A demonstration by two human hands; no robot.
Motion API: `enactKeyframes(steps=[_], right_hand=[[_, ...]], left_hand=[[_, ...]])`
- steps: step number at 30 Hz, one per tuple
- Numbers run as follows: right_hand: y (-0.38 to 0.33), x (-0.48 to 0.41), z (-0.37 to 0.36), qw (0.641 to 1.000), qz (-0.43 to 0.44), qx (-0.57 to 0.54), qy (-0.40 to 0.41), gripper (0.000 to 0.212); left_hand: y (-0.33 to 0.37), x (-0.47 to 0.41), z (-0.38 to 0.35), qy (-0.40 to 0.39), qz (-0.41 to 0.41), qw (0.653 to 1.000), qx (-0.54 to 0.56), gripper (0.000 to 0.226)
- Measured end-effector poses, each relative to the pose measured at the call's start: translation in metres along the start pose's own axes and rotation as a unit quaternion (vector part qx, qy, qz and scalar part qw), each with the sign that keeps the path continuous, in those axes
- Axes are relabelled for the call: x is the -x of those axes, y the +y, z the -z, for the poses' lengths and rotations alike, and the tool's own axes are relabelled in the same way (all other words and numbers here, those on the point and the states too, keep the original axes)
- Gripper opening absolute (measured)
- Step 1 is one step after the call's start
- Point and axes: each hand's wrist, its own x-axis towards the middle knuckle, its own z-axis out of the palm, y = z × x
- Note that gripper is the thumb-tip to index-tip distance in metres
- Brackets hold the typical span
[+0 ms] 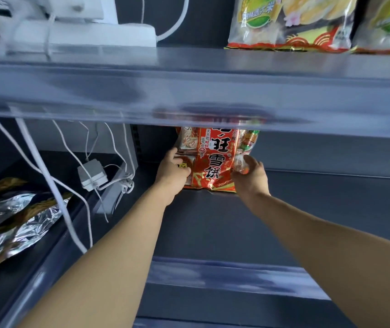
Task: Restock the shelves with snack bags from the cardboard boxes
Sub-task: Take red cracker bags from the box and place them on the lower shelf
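Top shelf [189, 91] runs across the whole view, dark grey with a clear front strip, blurred. Low shelf [295, 221] sits under it, same grey, with its own clear strip on the near edge. Two bare forearms reach in from the bottom of the frame to the back of the low shelf.

Green bags [284, 22] stand on the top shelf at right. They are see-through packs with green and yellow print and a red bottom band, at least two side by side. Foil bags [11, 221] lie flat at lower left on the next bay's shelf, silver and crinkled with some gold and black print.

Red bag [213, 162] stands upright at the back of the low shelf with its bottom edge on the shelf. Its top is hidden behind the top shelf's strip. The print is large Chinese characters on red.

White box [82, 31] sits on the top shelf at left, blurred. Cables [66, 209] hang white from under the top shelf into the left bay. Adapter [92, 175] is small and grey-white, with cables knotted just beside it.

Left hand [172, 171] grips the red bag's left edge, fingers curled onto its front. Right hand [252, 176] grips the bag's lower right edge, fingers curled round it.
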Motion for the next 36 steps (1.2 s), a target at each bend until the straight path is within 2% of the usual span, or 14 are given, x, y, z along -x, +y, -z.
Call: enactKeyframes(steps=[5, 9, 12, 17, 21, 29, 33, 36], right_hand=[[0.004, 0.027, 0.021, 0.993, 0.074, 0.074, -0.049, 0.044], [0.018, 0.055, 0.058, 0.971, 0.139, 0.167, -0.097, 0.043], [0.036, 0.077, 0.101, 0.959, 0.147, 0.207, -0.127, 0.043], [0.083, 0.104, 0.202, 0.957, 0.104, 0.24, -0.126, 0.045], [0.127, 0.121, 0.304, 0.952, 0.079, 0.278, -0.098, 0.046], [0.247, 0.16, 0.544, 0.943, -0.01, 0.333, -0.018, 0.042], [0.313, 0.181, 0.652, 0.926, -0.085, 0.368, 0.011, 0.04], [0.355, 0.194, 0.711, 0.911, -0.153, 0.383, 0.019, 0.04]], left_hand=[[0.004, 0.039, -0.008, -0.02, -0.02, 0.996, -0.089, 0.045], [0.014, 0.082, -0.029, -0.059, -0.052, 0.984, -0.161, 0.034], [0.024, 0.12, -0.056, -0.104, -0.08, 0.968, -0.214, 0.032], [0.052, 0.189, -0.132, -0.196, -0.123, 0.939, -0.254, 0.032], [0.076, 0.243, -0.223, -0.266, -0.154, 0.911, -0.274, 0.033], [0.129, 0.369, -0.443, -0.42, -0.253, 0.816, -0.306, 0.031], [0.146, 0.431, -0.545, -0.48, -0.259, 0.78, -0.306, 0.03], [0.143, 0.465, -0.607, -0.503, -0.233, 0.773, -0.308, 0.031]])
